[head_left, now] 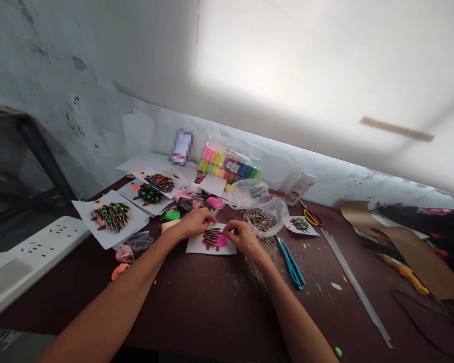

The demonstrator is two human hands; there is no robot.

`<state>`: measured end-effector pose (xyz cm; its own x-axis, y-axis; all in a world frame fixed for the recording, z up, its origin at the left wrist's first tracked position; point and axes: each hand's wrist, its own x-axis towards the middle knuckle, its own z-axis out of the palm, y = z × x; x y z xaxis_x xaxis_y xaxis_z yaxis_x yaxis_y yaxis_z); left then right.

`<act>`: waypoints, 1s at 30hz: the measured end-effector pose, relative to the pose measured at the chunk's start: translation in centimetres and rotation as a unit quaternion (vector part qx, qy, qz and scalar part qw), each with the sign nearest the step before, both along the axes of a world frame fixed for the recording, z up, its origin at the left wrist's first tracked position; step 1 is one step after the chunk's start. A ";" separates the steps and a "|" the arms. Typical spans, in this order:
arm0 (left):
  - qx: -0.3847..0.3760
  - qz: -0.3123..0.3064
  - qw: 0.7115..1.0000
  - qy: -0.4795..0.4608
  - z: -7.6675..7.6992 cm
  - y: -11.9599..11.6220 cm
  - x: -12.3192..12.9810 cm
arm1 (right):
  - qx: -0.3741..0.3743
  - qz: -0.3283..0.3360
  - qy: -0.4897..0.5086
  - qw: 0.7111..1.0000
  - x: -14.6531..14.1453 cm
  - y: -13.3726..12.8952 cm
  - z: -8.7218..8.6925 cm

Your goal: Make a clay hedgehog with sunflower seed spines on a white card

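Note:
A small white card (pixel 193 247) lies on the table before me, bearing a hedgehog figure of pink clay (pixel 222 241). Rows of striped sunflower seeds (pixel 212 235) stick in its left part; the right part is bare pink. My left hand (pixel 197 222) bends over the card's upper left, fingertips drawn together beside the seeds. From the right, my right hand (pixel 242 236) pinches thumb and forefinger over the bare clay; anything between the fingertips is too small to make out. Just beyond it, a clear plastic bag (pixel 278 209) holds loose sunflower seeds (pixel 260 220).
Finished-looking hedgehog cards lie left (pixel 111 217) and right (pixel 301 225). A pack of coloured clay (pixel 230 166) leans by the wall. Right of my hand are a teal utility knife (pixel 292 264), scissors (pixel 313 217), glue sticks (pixel 357 287) and a yellow glue gun (pixel 408 276). A power strip (pixel 41 252) borders the left.

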<state>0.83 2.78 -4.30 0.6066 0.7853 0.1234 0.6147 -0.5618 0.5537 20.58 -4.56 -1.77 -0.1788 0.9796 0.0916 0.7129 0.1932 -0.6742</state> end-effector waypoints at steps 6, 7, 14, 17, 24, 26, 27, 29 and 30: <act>0.005 -0.006 1.000 -0.004 0.0 0.0 0.0 | 0.006 -0.006 -0.015 1.000 -0.3 -0.1 -0.2; 0.007 -0.008 1.000 -0.004 0.0 0.0 0.0 | 0.009 -0.005 -0.016 1.000 -0.3 -0.1 -0.2; 0.008 -0.003 1.000 0.007 0.0 0.0 0.0 | 0.013 -0.008 -0.030 0.999 -0.4 -0.1 -0.3; 0.007 0.002 1.000 0.009 0.1 -0.1 0.0 | 0.015 -0.014 -0.042 0.999 -0.4 -0.2 -0.3; 0.005 -0.003 1.000 -0.002 -0.1 0.0 0.0 | 0.036 -0.012 -0.081 0.996 -0.7 -0.2 -0.5; 0.008 -0.005 1.000 -0.004 -0.2 0.1 0.0 | 0.040 -0.009 -0.095 0.995 -0.8 -0.2 -0.4; 0.008 -0.006 1.000 -0.005 -0.3 0.1 0.0 | 0.040 -0.008 -0.103 0.994 -0.8 -0.2 -0.4; 0.007 -0.007 1.000 -0.008 -0.3 0.1 0.0 | 0.042 -0.004 -0.117 0.992 -0.9 -0.3 -0.3; 0.007 -0.008 1.000 -0.009 -0.3 0.1 0.0 | 0.045 -0.003 -0.124 0.991 -1.0 -0.3 -0.3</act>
